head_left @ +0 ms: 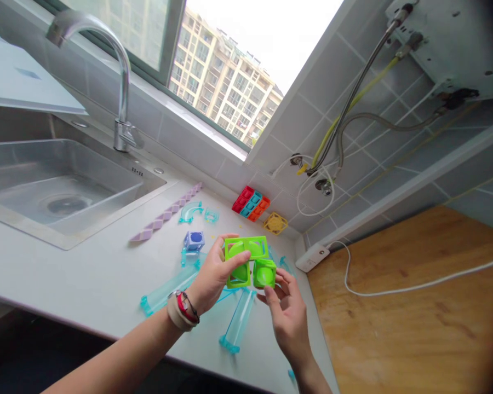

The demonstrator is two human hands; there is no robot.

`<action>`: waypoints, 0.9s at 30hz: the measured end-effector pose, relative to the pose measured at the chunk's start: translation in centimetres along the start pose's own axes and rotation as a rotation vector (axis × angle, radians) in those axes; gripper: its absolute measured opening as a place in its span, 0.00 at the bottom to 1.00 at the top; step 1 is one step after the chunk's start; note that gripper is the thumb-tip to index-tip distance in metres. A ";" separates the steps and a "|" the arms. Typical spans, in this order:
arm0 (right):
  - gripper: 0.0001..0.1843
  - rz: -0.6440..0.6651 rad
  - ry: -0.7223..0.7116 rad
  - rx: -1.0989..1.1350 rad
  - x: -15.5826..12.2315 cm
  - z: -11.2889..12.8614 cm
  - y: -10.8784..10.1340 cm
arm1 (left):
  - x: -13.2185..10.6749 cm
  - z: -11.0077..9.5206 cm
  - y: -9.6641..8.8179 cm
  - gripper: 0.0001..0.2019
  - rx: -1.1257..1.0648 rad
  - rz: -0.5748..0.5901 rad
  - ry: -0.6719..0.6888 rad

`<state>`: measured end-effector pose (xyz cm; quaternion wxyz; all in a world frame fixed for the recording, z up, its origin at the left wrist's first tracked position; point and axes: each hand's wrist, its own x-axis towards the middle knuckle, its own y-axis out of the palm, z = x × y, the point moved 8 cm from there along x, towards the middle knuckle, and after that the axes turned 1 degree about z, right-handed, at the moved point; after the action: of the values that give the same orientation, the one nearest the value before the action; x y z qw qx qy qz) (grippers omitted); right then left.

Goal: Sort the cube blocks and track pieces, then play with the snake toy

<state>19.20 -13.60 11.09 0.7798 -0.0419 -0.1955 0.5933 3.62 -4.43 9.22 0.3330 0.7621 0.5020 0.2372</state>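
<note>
My left hand (215, 272) grips a bright green L-shaped piece of joined toy cubes (246, 247), thumb laid across its front. Between the thumb and fingers of my right hand (285, 312) is a single green toy cube (264, 273), set in the L's inner corner. Whether the two pieces touch or are locked together I cannot tell. Below them on the counter lie clear turquoise tubes (237, 323), partly hidden by my hands. A blue cube (194, 240) stands just left of my left hand.
Behind my hands are a red, blue and orange cube block (251, 203) and a yellow cube (275, 223). A lilac zigzag strip (166, 214) and curved turquoise pieces (190, 212) lie near the sink (107, 219). A white power strip (312, 258) and wooden board (394, 306) are at right.
</note>
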 end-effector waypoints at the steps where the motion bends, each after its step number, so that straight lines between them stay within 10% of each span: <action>1: 0.20 0.021 -0.079 -0.147 0.0 0.5 0.1 | 0.0 0.0 -0.1 0.28 0.030 -0.005 0.014; 8: 0.22 0.182 -0.599 -0.744 -0.7 5.1 1.5 | -0.2 0.7 0.0 0.27 0.106 -0.001 0.036; 27: 0.32 0.191 -0.915 -0.984 -2.4 8.5 2.5 | -1.5 -0.8 1.3 0.31 0.128 0.082 0.066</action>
<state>13.36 -16.57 17.52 0.4530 -0.1536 -0.7483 0.4596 3.26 -5.95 10.69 0.2569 0.7936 0.4951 0.2429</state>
